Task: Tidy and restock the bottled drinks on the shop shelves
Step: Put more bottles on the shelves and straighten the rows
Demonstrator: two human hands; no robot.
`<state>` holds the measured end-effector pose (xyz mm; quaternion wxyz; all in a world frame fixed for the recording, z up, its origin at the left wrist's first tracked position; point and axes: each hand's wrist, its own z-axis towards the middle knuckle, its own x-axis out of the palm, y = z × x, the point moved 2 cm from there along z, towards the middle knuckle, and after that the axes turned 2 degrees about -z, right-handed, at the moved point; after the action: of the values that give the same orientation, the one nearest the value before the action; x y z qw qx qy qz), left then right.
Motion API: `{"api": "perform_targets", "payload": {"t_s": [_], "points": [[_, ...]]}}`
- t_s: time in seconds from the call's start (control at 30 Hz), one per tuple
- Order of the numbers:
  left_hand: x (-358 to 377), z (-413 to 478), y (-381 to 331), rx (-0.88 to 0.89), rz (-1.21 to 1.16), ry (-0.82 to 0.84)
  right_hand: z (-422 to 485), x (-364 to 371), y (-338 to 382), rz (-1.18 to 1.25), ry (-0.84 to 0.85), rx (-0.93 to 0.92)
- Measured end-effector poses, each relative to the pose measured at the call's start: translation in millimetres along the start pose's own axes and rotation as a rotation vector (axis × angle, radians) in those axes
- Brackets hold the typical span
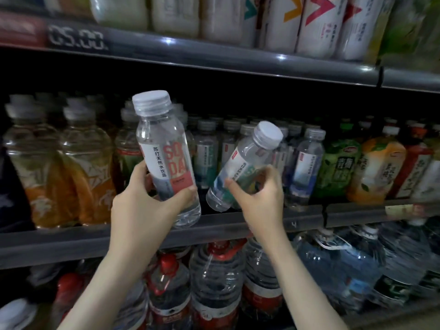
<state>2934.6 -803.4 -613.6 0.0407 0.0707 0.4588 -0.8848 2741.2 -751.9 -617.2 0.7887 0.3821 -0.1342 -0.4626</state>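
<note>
Firstly, at the left end of the upper shelf (214, 59), a blurred price strip (78, 39), digits not readable. Under it, at the left end of the middle shelf (71, 244), orange drink bottles (71, 175), smeared, labels unclear. Left of centre, left hand (142, 203), fingers and thumb curled round the lower half of a clear soda bottle (164, 151) with red and white label, held nearly upright before the shelf's front edge. Just beside, a second clear bottle (240, 170), tilted, cap to the upper right, base over the front edge; not possible to tell if touching it. Gripped by right hand (259, 194), label partly covered by the fingers. Behind both, small water bottles (209, 153), back rows lost in dark. Below, large water jugs (216, 277), partly hidden by the forearms. Above right, white bottles (321, 25), tops cut off. Toward the right end of the middle shelf, tea bottles (338, 167), blurred.
</note>
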Motion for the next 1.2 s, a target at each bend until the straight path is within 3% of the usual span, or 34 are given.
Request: {"api": "perform_targets", "payload": {"t_s": [0.13, 0.37, 0.5, 0.57, 0.67, 0.73, 0.77, 0.83, 0.93, 1.0, 1.2], "points": [[-21, -1, 4, 0.001, -0.015, -0.034, 0, 31, -6, 0.003, 0.010, 0.026], [-16, 0, 11, -0.005, 0.008, -0.049, 14, 70, -17, -0.322, 0.177, 0.144], [2, -1, 13, -0.002, -0.005, -0.003, 12, 64, -19, -0.314, 0.245, 0.127], [13, -3, 13, -0.006, -0.037, 0.027, 10, 42, -24, -0.226, 0.136, 0.080], [31, -7, 13, -0.014, -0.083, 0.075, 21, -9, -40, -0.265, -0.255, -0.052], [44, -10, 14, -0.023, -0.112, 0.092, 38, -44, -61, -0.374, -0.423, 0.059], [50, -11, 13, -0.028, -0.121, 0.100, 48, -58, -72, -0.404, -0.414, 0.172], [62, -12, 12, -0.037, -0.129, 0.121, 62, -76, -93, -0.360, -0.244, 0.398], [76, -13, 8, -0.031, -0.142, 0.146, 72, -87, -112, -0.324, -0.032, 0.496], [84, -13, 6, -0.030, -0.153, 0.156, 73, -93, -120, -0.365, -0.069, 0.451], [98, -15, 5, -0.050, -0.184, 0.133, 62, -118, -133, -0.278, -0.422, 0.428]]}}
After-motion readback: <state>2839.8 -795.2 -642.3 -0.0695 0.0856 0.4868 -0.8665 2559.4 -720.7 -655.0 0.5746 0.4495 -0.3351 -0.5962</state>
